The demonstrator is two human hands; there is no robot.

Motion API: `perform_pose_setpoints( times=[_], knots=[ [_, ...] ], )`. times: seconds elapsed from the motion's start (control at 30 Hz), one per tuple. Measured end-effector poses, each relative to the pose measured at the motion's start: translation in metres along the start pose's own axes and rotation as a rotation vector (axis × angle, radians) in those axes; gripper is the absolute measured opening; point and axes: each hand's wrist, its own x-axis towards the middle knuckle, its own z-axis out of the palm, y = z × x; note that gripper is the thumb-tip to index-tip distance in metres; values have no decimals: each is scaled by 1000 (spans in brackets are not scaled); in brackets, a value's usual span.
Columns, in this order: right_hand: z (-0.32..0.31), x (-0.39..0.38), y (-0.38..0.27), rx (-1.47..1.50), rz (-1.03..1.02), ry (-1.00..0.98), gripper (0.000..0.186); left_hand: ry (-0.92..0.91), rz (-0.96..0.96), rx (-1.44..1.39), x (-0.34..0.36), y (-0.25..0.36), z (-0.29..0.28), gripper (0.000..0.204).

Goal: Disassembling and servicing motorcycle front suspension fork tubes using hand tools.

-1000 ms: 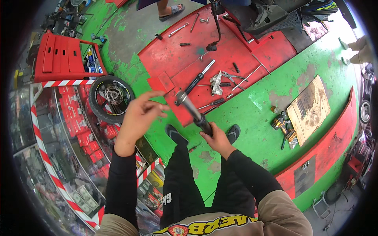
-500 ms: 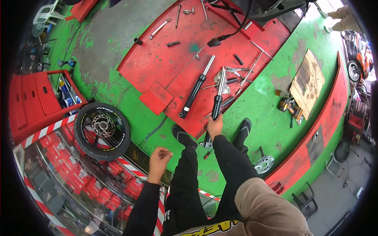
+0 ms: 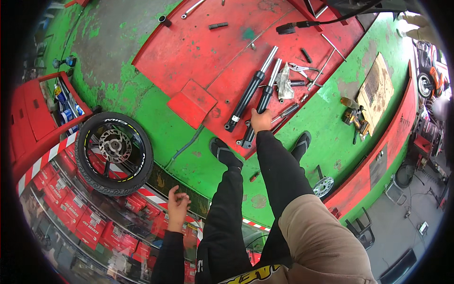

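A scuffed red platform (image 3: 179, 52) spreads over a worn green floor (image 3: 331, 142). On it, a black-and-silver fork tube (image 3: 247, 98) lies alongside a second tube (image 3: 265, 97), near a crumpled pale wrapping (image 3: 284, 84), pliers (image 3: 298, 68), a T-shaped bar (image 3: 324, 66) and a wrench (image 3: 194, 8). The floor bears a stained cardboard sheet (image 3: 377, 92) and, just beside it, a power drill (image 3: 351, 117).

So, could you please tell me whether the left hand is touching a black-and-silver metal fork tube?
No, the left hand is well apart from both fork tubes; the right hand is on one.
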Motion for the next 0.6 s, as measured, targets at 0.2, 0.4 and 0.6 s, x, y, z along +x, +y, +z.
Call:
perform_pose_setpoints(
  times=[0.2, 0.4, 0.6],
  knots=[
    [-6, 35, 27, -365, -237, 29, 52, -59, 15, -37, 4, 12, 16, 54],
    [-55, -10, 33, -313, -226, -238, 48, -38, 26, -76, -5, 13, 3, 52],
    [-163, -100, 15, -242, -504, -412, 34, -20, 188, 33, -22, 2, -37, 32]
  ],
)
